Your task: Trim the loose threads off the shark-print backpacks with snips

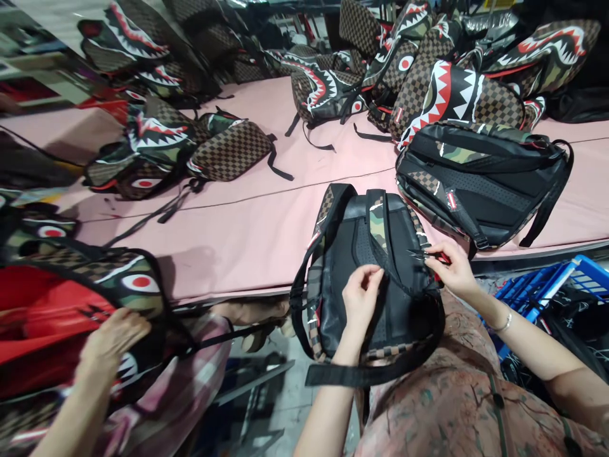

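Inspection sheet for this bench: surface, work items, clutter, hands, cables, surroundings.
Surface: pink tabletop, a dark line running along it.
Job's things: black-backed backpack at the table's front edge; snips, points toward it.
Clutter: patterned bags spread over the tabletop; second backpack beyond, to the right, straps up.
Left hand: fingertips pinched over the first backpack; any thread too small to tell.
Right hand: holding the snips.
Cables: nothing seen for certain.
Surroundings: blue crate right; co-worker's hand on red-lined bag left.

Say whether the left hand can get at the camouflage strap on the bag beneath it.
Likely yes: the strap lies by the left hand, nothing visible between them; the right hand holds snips farther right.
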A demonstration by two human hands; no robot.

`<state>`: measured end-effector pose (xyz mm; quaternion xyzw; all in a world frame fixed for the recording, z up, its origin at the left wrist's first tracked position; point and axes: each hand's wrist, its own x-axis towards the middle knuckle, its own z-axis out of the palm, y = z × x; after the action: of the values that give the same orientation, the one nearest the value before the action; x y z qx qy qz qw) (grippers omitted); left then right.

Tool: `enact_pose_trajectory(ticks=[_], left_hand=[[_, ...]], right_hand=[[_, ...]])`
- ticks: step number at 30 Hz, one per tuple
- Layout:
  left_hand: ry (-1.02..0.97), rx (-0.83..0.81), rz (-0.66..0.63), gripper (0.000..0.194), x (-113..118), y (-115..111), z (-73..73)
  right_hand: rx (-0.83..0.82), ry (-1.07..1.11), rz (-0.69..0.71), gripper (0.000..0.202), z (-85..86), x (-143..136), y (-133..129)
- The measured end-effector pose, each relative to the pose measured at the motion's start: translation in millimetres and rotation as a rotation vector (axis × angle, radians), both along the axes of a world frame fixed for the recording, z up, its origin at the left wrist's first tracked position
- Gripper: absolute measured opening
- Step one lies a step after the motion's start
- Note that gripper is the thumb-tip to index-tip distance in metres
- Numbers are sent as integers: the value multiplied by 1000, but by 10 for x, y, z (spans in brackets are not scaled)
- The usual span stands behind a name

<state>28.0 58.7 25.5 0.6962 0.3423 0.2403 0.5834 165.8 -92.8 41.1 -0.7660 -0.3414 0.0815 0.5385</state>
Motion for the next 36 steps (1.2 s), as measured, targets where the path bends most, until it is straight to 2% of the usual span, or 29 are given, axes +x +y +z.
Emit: enact_pose_trajectory(ticks=[2, 4, 8, 13, 17, 20, 21, 23, 25, 26, 29, 30, 31, 33, 36], left_hand=[[88, 216, 17, 25, 162, 108, -132], [185, 315, -49, 20, 285, 155, -249], [259, 353, -154, 16, 361, 148, -376], [241, 377, -149, 15, 363, 139, -396], [204, 394, -146, 15, 388, 88, -364], [165, 400, -159, 17, 339, 86, -254], [143, 362, -217, 19, 303, 126, -201], [89, 190, -422, 30, 210, 308, -88], [32, -1, -544, 43, 112, 630, 3], [16, -35, -478, 48, 68, 832, 34], [63, 43, 50, 48, -26, 1466, 57], [87, 62, 133, 44, -47, 1647, 48], [112, 68, 184, 42, -65, 1797, 34], [149, 46, 187, 43, -95, 1996, 11], [171, -50, 120, 46, -126, 2077, 31]], right_hand=[[-107, -71, 36, 13, -70, 62, 114], [-210, -188, 92, 11, -127, 102, 214], [-403, -405, 196, 11, -168, 119, 322], [-552, -568, 240, 12, -107, 85, 401], [-566, -619, 241, 12, -83, 60, 497], [-473, -517, 248, 13, -147, 107, 513], [-420, -446, 238, 13, -186, 143, 498], [-309, -277, 198, 11, -282, 247, 439], [-236, -125, 132, 16, -387, 377, 363], [-218, -64, 102, 20, -436, 444, 328], [-174, 54, 51, 25, -535, 589, 274], [-157, 67, 40, 26, -546, 607, 279], [-140, 68, 31, 27, -543, 607, 298], [-105, 41, 12, 28, -501, 556, 371], [-43, 26, 37, 30, -374, 398, 552]])
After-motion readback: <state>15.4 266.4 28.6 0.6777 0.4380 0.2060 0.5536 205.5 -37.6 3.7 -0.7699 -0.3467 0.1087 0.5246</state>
